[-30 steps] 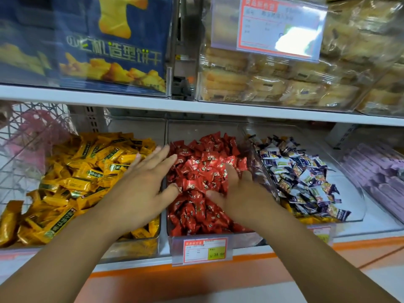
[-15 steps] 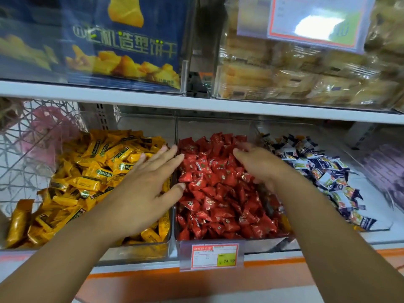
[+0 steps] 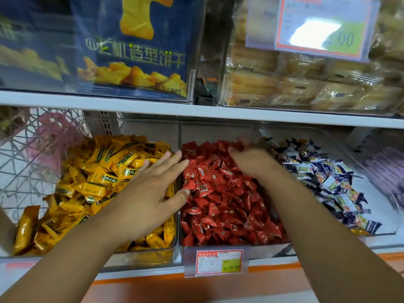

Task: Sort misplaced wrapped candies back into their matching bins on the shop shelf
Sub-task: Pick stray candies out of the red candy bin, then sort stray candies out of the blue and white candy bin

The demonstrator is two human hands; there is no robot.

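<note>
Three clear bins stand side by side on the lower shelf. One holds yellow wrapped candies point(image 3: 94, 178), one red wrapped candies point(image 3: 223, 204), one blue-and-white wrapped candies point(image 3: 323, 178). My left hand point(image 3: 148, 189) lies flat with straight fingers over the divider between the yellow and red bins, thumb on the red side. My right hand point(image 3: 253, 162) rests on the red candies near the back of that bin. It is motion-blurred and its fingertips are hard to make out. No candy shows in either hand.
A price tag point(image 3: 218, 262) hangs on the red bin's front. A white wire basket point(image 3: 26, 160) with pink items stands at the left, purple packs point(image 3: 384, 171) at the far right. The upper shelf point(image 3: 196, 110) carries biscuit boxes and wrapped cakes close overhead.
My right hand moved from the front of the red bin to its back, across the red candies. My left hand stayed over the divider. The view came closer.
</note>
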